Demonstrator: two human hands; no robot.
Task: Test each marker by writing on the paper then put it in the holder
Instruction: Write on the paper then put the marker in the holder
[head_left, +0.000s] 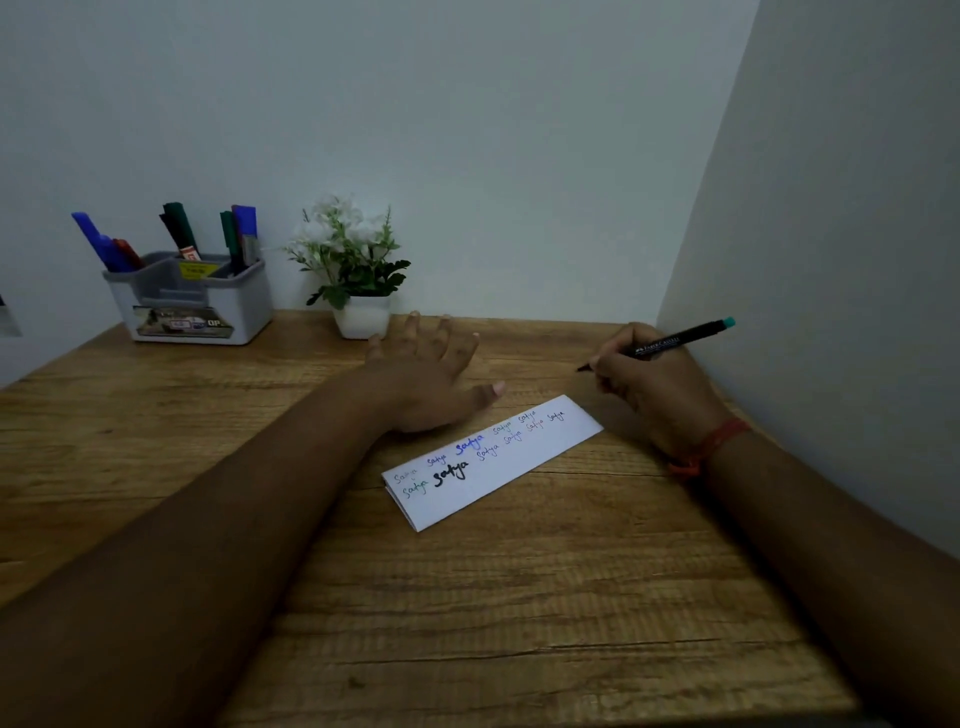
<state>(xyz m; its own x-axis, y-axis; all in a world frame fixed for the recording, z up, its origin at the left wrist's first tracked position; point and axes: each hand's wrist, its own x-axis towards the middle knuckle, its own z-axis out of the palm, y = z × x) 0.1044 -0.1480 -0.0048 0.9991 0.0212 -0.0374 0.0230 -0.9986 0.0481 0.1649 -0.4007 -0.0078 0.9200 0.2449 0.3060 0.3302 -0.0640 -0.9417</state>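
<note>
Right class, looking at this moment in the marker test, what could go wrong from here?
1. The right hand holds the uncapped pen with its tip off the paper; lowering it there may mark the wooden desk.
2. The left hand rests beside the paper, not on it, so the sheet may slide during writing.
3. Reaching for the holder could knock the plant pot.

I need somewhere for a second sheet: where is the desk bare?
Bare wood lies in front of the paper, and left of it below the holder. The far edge is crowded by holder, plant pot, both hands.
</note>
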